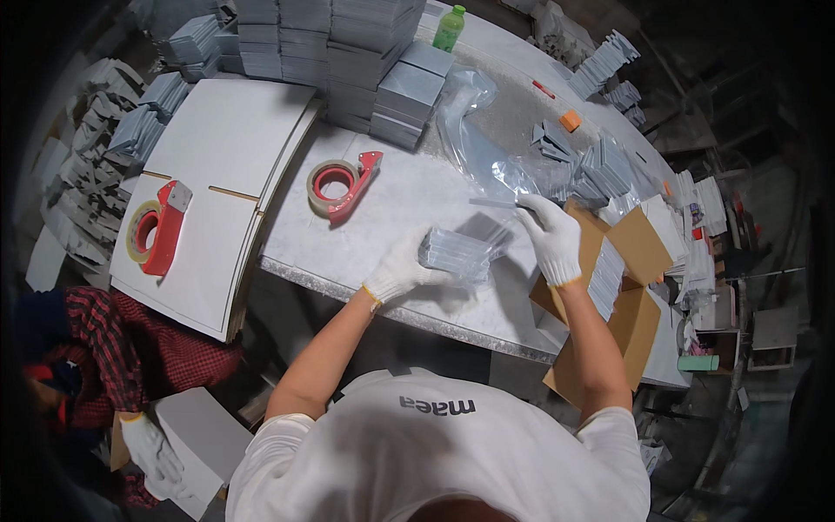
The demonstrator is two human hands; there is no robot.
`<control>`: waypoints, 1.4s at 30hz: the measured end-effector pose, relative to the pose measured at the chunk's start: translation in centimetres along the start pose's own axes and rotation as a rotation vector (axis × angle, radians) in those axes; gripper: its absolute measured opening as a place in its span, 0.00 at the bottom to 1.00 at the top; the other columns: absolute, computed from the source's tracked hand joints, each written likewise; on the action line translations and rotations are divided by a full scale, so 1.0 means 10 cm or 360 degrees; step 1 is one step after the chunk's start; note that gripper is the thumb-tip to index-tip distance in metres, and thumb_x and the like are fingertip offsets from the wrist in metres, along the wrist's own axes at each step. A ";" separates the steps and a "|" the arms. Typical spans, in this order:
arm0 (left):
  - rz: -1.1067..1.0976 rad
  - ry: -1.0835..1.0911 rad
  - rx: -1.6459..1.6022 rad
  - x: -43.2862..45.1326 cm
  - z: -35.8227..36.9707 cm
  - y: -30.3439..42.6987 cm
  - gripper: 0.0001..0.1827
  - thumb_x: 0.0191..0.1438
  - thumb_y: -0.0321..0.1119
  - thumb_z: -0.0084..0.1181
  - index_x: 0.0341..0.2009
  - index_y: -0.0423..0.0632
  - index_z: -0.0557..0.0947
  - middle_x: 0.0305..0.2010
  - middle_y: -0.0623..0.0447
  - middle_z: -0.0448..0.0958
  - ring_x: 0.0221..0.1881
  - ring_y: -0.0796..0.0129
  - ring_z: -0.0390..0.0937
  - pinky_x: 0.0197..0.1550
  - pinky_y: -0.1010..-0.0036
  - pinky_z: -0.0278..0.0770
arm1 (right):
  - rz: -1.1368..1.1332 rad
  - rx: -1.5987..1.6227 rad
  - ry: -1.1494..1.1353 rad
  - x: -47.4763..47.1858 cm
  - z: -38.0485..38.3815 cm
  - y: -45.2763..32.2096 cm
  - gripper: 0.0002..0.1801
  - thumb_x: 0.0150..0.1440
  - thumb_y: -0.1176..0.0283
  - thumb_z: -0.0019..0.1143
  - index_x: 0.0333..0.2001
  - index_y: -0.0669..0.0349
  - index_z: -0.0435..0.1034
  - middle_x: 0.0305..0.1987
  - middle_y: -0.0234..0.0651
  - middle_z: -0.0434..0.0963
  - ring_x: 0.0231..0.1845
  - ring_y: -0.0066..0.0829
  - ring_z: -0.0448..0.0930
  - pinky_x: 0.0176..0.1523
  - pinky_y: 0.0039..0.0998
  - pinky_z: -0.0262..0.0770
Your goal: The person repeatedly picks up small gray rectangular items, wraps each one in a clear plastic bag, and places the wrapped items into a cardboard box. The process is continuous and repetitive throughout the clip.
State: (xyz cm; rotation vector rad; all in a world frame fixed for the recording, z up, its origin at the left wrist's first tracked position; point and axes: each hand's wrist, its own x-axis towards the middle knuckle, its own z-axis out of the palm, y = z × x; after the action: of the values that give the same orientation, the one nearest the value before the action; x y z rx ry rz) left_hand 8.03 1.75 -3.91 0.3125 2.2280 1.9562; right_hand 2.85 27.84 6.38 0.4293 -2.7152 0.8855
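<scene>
My left hand (406, 266), in a white knit glove, grips a small stack of grey pieces in clear plastic (453, 256) above the table. To its right my right hand (550, 233), gloved alike, holds a thin grey piece (494, 203) between thumb and fingers. Just beyond my right hand lies a crumpled clear plastic bag (483, 153). An open cardboard box (639, 326) stands under my right forearm, with a row of grey pieces (607, 279) inside. A red tape dispenser (352, 189) with a roll of tape lies on the table left of my hands.
Tall stacks of grey pieces (355, 65) rise at the back. White cardboard sheets (228, 143) on the left bear a second tape dispenser (163, 228). A green bottle (449, 29) stands behind. A co-worker's gloved hand (151, 453) rests on a white box (202, 434) at lower left.
</scene>
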 end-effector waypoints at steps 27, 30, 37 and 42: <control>0.0161 0.0055 0.0057 0.04 -0.03 -0.07 0.44 0.35 0.39 0.81 0.57 0.40 0.74 0.48 0.43 0.78 0.51 0.57 0.78 0.55 0.65 0.75 | 0.1159 0.0324 -0.0689 0.78 0.66 1.48 0.16 0.58 0.70 0.61 0.50 0.61 0.79 0.28 0.31 0.79 0.27 0.28 0.79 0.31 0.29 0.74; 0.0092 0.0022 0.0090 0.03 -0.08 -0.01 0.46 0.34 0.42 0.82 0.58 0.42 0.74 0.48 0.43 0.78 0.51 0.55 0.78 0.55 0.65 0.75 | 0.0425 -0.0705 -0.0699 0.85 0.67 1.39 0.21 0.56 0.59 0.61 0.52 0.57 0.79 0.40 0.42 0.86 0.42 0.44 0.85 0.47 0.39 0.80; 0.0256 -0.0012 0.0067 0.08 -0.10 -0.11 0.46 0.33 0.44 0.81 0.57 0.41 0.75 0.46 0.40 0.78 0.49 0.49 0.78 0.53 0.62 0.75 | 0.0132 -0.0253 -0.0500 1.40 1.01 0.80 0.25 0.59 0.56 0.54 0.54 0.58 0.78 0.52 0.49 0.82 0.57 0.50 0.81 0.60 0.40 0.75; 0.0419 0.0108 0.0187 0.10 -0.11 -0.11 0.43 0.33 0.44 0.79 0.54 0.39 0.76 0.46 0.38 0.79 0.48 0.45 0.79 0.52 0.60 0.76 | 0.0124 0.0173 -0.0345 2.10 1.33 0.62 0.26 0.60 0.54 0.53 0.56 0.59 0.77 0.55 0.49 0.81 0.59 0.49 0.80 0.62 0.40 0.74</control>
State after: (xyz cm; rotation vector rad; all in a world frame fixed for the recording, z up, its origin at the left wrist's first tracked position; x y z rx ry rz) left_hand 6.77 0.82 -4.79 0.5916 2.4598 1.9876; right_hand -20.66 20.42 -0.51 0.4689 -2.9065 1.0690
